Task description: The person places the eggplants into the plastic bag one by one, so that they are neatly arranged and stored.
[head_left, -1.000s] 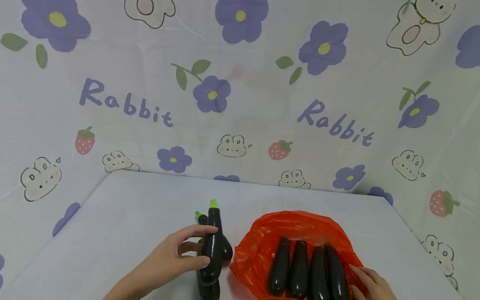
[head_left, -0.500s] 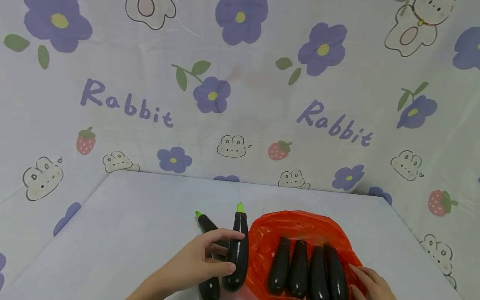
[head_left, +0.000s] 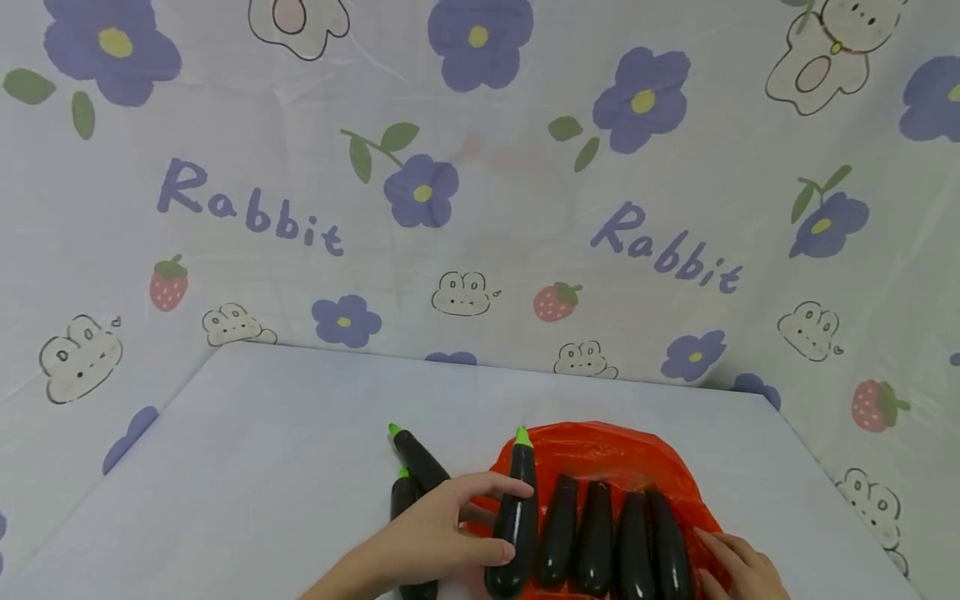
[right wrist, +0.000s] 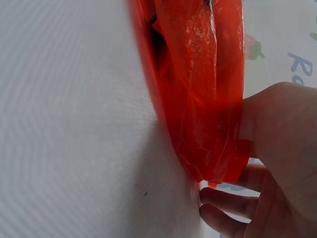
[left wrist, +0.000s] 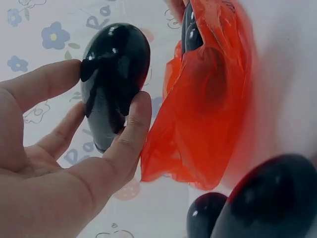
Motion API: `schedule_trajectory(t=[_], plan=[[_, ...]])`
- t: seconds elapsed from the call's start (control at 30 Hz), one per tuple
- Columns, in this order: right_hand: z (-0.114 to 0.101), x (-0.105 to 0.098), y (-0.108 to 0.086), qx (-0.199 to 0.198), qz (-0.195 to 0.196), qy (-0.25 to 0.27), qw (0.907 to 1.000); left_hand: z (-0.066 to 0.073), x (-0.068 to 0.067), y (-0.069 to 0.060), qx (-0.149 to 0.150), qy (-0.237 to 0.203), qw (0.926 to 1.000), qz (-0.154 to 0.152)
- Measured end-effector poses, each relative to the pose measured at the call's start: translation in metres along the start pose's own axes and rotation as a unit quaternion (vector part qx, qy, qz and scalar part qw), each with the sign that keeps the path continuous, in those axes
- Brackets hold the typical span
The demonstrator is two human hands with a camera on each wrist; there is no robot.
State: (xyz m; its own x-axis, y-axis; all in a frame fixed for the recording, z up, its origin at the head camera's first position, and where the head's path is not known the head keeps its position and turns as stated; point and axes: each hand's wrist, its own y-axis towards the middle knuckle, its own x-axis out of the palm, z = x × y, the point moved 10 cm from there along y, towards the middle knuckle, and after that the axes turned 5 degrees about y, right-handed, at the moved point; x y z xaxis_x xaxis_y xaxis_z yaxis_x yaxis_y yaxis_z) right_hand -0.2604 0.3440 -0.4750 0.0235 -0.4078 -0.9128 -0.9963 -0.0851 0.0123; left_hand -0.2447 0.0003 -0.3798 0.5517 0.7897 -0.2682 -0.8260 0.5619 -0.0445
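Note:
My left hand (head_left: 431,533) pinches a dark eggplant with a green tip (head_left: 516,525) between thumb and fingers, over the left side of a red plastic bag (head_left: 600,446). The left wrist view shows that eggplant (left wrist: 116,64) in the left hand (left wrist: 64,163), beside the bag (left wrist: 203,114). Several eggplants (head_left: 596,542) lie side by side in the open bag. My right hand (head_left: 746,567) holds the bag's right edge; in the right wrist view, the right hand (right wrist: 282,153) has the red plastic (right wrist: 198,99) between thumb and fingers.
Two more eggplants lie left of the bag on the white table (head_left: 225,467), one (head_left: 420,458) angled and another (head_left: 402,496) partly behind my left hand. A patterned cloth (head_left: 480,233) with flowers and rabbits hangs behind the table.
My left hand has carried its eggplant rightward, from above the other loose eggplants to the bag's left side. The right hand stays at the bag's right edge.

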Motion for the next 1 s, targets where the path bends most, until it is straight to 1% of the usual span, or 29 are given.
schedule_trajectory(t=[0.13,0.27,0.4,0.57,0.63,0.8,0.9,1.0], plan=[[0.000,0.000,-0.001,-0.004,0.003,0.004,1.0000,-0.003,0.006,0.006,-0.005,0.007,0.9999,-0.008],[0.000,0.000,-0.002,-0.009,0.010,0.002,0.9999,-0.002,0.011,0.010,-0.004,0.012,0.9998,-0.015],[-0.001,-0.001,-0.002,-0.014,0.016,-0.002,0.9998,0.000,0.017,0.014,-0.005,0.010,0.9994,-0.032],[0.000,-0.001,-0.001,-0.011,0.015,-0.007,0.9998,-0.007,0.020,0.016,-0.027,0.033,0.9980,-0.047],[-0.001,-0.001,-0.001,-0.008,0.014,-0.007,0.9998,-0.010,0.021,0.016,-0.033,0.032,0.9970,-0.061],[-0.004,-0.003,-0.002,-0.008,0.017,-0.010,0.9998,-0.014,0.028,0.012,-0.050,0.058,0.9915,-0.105],[-0.006,-0.004,-0.003,-0.014,0.021,-0.012,0.9996,-0.017,0.030,0.013,-0.060,0.089,0.9871,-0.119],[-0.006,-0.004,-0.002,-0.013,0.021,-0.011,0.9996,-0.021,0.029,0.016,-0.060,0.099,0.9847,-0.130]])
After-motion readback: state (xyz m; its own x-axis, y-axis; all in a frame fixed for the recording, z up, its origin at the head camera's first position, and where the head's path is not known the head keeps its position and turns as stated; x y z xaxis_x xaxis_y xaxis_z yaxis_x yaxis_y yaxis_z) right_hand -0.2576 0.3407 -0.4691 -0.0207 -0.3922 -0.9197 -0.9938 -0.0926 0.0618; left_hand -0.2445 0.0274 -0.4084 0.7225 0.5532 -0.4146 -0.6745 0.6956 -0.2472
